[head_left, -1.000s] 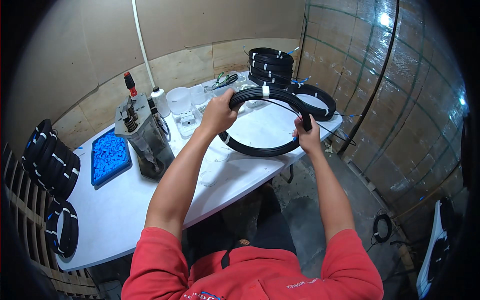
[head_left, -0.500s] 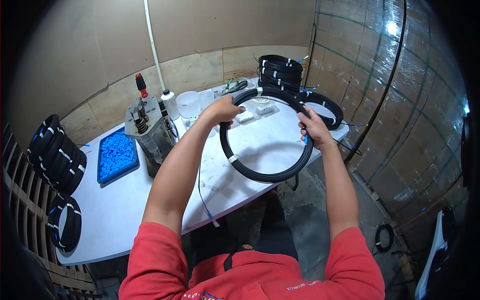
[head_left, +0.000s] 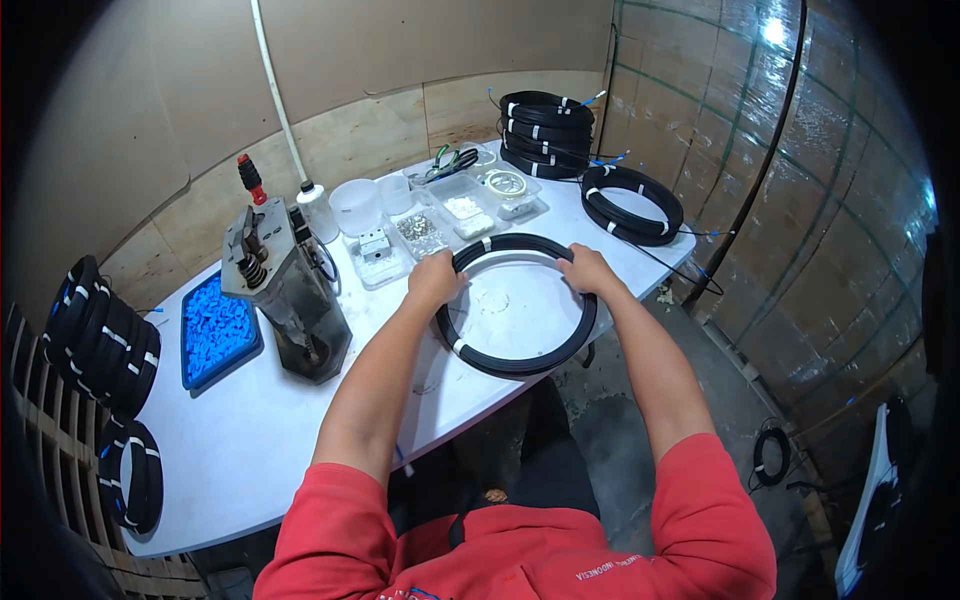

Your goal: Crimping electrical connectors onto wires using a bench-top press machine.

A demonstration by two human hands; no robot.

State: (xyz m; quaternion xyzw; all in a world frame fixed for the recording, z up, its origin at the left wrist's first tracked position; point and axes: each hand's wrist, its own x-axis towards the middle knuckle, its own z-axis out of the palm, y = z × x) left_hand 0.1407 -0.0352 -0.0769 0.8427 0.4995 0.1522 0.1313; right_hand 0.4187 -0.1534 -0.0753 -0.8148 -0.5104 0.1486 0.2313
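A coil of black cable [head_left: 520, 367], bound with white bands, lies low over the front part of the white table [head_left: 210, 480]. My left hand [head_left: 437, 281] is closed round its upper left side. On the upper right side, my right hand [head_left: 588, 271] grips the same coil, fingers partly hidden behind it. A loose cable end [head_left: 403, 461] hangs past the table's front edge beside my left forearm. Beyond the coil are clear tubs of small metal parts [head_left: 420, 228] and white pieces [head_left: 463, 208].
A metal bench machine [head_left: 300, 310] stands left of my arms, beside a blue tray [head_left: 224, 380] of small blue pieces. Coil stacks rise at the far right [head_left: 546, 135] and left [head_left: 105, 345]. Another coil [head_left: 632, 228] lies by the right edge. Pliers [head_left: 450, 165] lie at the back.
Both hands have lowered the cable coil toward the tabletop, and it lies flatter. My right hand has shifted toward its far side. The view has shifted slightly.
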